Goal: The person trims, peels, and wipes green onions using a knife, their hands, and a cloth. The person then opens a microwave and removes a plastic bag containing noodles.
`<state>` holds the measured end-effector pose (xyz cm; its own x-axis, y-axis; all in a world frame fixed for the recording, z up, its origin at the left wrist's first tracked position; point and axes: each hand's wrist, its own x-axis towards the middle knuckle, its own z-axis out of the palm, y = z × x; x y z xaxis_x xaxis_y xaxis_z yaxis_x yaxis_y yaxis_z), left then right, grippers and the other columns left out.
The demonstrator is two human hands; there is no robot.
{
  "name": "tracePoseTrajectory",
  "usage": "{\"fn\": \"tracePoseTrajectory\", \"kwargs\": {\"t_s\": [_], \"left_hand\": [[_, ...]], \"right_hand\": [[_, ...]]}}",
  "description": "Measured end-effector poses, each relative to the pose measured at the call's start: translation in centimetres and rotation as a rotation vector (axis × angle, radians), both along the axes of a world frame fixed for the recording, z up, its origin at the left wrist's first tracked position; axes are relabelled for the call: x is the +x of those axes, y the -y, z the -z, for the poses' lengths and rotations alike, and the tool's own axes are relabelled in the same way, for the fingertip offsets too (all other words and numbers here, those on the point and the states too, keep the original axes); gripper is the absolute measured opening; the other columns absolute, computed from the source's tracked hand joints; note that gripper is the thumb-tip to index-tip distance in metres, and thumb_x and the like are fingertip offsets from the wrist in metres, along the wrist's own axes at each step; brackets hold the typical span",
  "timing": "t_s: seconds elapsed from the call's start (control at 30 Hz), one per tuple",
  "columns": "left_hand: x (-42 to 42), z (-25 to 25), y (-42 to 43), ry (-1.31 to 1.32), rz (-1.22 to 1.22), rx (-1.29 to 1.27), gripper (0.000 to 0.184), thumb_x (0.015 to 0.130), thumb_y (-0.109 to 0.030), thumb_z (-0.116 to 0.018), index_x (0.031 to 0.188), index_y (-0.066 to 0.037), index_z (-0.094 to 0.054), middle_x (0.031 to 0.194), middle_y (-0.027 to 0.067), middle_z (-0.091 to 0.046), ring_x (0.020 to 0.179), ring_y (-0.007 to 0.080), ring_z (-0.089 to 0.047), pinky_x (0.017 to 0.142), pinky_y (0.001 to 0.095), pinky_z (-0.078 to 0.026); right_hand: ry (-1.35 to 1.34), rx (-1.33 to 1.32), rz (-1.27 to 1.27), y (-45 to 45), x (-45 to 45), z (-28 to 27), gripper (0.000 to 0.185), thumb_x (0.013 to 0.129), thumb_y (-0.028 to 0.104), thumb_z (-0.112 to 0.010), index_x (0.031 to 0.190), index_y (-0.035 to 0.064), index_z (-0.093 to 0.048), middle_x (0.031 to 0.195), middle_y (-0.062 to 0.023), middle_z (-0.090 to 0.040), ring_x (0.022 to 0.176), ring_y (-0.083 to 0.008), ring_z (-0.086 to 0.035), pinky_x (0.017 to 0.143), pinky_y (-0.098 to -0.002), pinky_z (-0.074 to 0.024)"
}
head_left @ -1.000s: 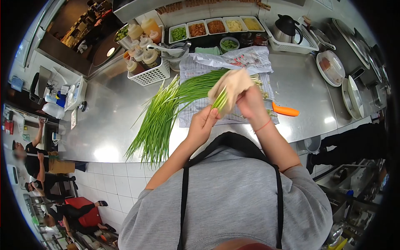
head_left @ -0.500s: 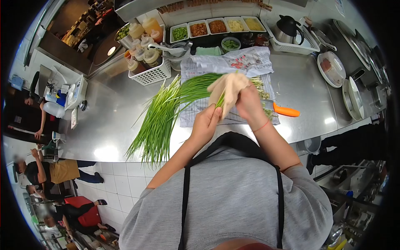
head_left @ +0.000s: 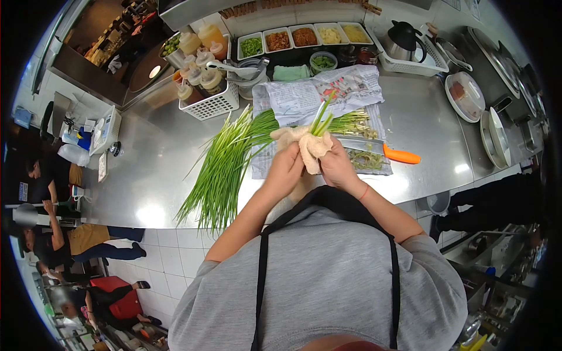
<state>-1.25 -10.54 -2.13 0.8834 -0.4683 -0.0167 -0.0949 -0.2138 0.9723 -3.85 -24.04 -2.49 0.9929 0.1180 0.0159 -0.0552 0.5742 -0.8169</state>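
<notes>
In the head view, the person's left hand and right hand both grip a beige cloth gathered around green stalks, held above the surface. The step looks like wiping or wrapping them; the next move likely calls for a firm, gentle grip. Cloth and hands hide the stalks' lower ends; the tip of the knife is hard to make out.

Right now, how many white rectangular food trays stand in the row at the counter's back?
5, side by side. From left to right they hold chopped greens, reddish-brown bits, brown bits, pale pieces and yellow pieces. None in the row looks hidden.
</notes>
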Motion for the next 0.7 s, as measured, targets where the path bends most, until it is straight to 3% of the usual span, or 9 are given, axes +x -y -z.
{"fn": "tracePoseTrajectory", "kwargs": {"t_s": [0.03,0.13,0.27,0.33,0.37,0.4,0.43,0.53,0.7], "left_hand": [[0.4,-1.0,-0.9,0.318,0.039,0.173,0.018,0.09,-0.014,-0.047,0.088,0.002,-0.054,0.074,0.0116,-0.058,0.069,0.022,-0.056,0.064,0.0343,-0.044],[-0.4,-6.8,-3.3,0.473,0.168,0.496,0.023,0.089,-0.022,-0.052,0.09,0.001,-0.056,0.082,0.0142,-0.06,0.08,0.0245,-0.058,0.07,0.0375,-0.044],[-0.5,-10.4,-4.3,0.381,-0.054,0.297,0.035,0.088,-0.033,-0.054,0.101,-0.001,-0.057,0.088,0.0129,-0.062,0.089,0.0254,-0.059,0.08,0.0371,-0.043],[1.1,-9.8,-3.2,0.73,-0.06,0.086,0.048,0.087,-0.041,-0.053,0.117,-0.003,-0.053,0.093,0.0105,-0.064,0.095,0.0247,-0.059,0.091,0.0349,-0.04],[1.6,-9.0,-2.6,0.725,-0.074,0.09,0.048,0.087,-0.041,-0.053,0.117,-0.003,-0.053,0.093,0.0105,-0.064,0.095,0.0247,-0.059,0.091,0.0349,-0.04],[2.3,-7.9,-1.9,0.586,0.157,-0.017,0.051,0.09,-0.046,-0.043,0.112,-0.002,-0.057,0.115,0.0109,-0.052,0.11,0.0243,-0.048,0.097,0.0364,-0.034],[2.7,-7.3,-1.4,0.443,0.387,-0.126,0.06,0.093,-0.051,-0.033,0.108,-0.001,-0.061,0.136,0.0114,-0.04,0.124,0.024,-0.038,0.103,0.0379,-0.029],[3.0,-6.7,-0.9,0.224,0.389,-0.233,0.065,0.095,-0.05,-0.023,0.105,0.001,-0.062,0.138,0.0116,-0.038,0.127,0.0255,-0.035,0.105,0.0394,-0.024],[3.7,-5.3,-1.0,0.031,0.171,-0.44,0.067,0.098,-0.046,-0.016,0.098,0.003,-0.063,0.139,0.0138,-0.038,0.132,0.0273,-0.029,0.109,0.0398,-0.019]], "right_hand": [[0.033,-0.022,0.049,-0.3,0.0,0.1,0.028,0.091,0.008,-0.05,0.118,0.0023,-0.052,0.109,-0.0047,-0.058,0.096,-0.0116,-0.056,0.085,-0.0251,-0.0448],[0.122,-0.182,0.121,-0.2,0.2,-0.9,0.027,0.092,0.013,-0.049,0.116,0.0018,-0.052,0.104,-0.0035,-0.059,0.092,-0.0103,-0.055,0.08,-0.0242,-0.0453],[0.227,-0.481,-0.036,1.1,0.4,-3.7,0.029,0.092,0.021,-0.049,0.114,0.0013,-0.052,0.095,-0.0011,-0.059,0.083,-0.0097,-0.053,0.073,-0.024,-0.0452],[0.278,-0.563,-0.07,0.8,0.2,-5.5,0.027,0.092,0.022,-0.049,0.109,0.0017,-0.053,0.089,-0.0019,-0.059,0.079,-0.0105,-0.053,0.07,-0.0248,-0.0449],[0.301,-0.639,-0.163,0.8,0.1,-6.0,0.026,0.092,0.023,-0.049,0.107,0.0015,-0.053,0.088,-0.0042,-0.059,0.077,-0.0121,-0.053,0.069,-0.0258,-0.0448],[0.326,-0.715,-0.255,0.7,0.1,-6.2,0.026,0.092,0.024,-0.049,0.104,0.0013,-0.054,0.086,-0.0065,-0.059,0.075,-0.0136,-0.054,0.067,-0.0267,-0.0447],[0.518,-0.788,-0.15,0.2,0.3,-5.3,0.024,0.094,0.022,-0.045,0.104,0.0019,-0.054,0.087,-0.0015,-0.056,0.077,-0.0077,-0.051,0.067,-0.0232,-0.0436],[0.366,-0.761,-0.19,0.8,-0.1,-5.0,0.029,0.092,0.028,-0.048,0.1,0.0001,-0.053,0.076,-0.0119,-0.058,0.065,-0.0189,-0.054,0.06,-0.0317,-0.0429],[0.237,-0.798,-0.247,2.9,-1.3,-5.5,0.027,0.093,0.027,-0.046,0.093,0.0005,-0.054,0.072,-0.007,-0.055,0.061,-0.0152,-0.052,0.056,-0.0293,-0.0413]]}}
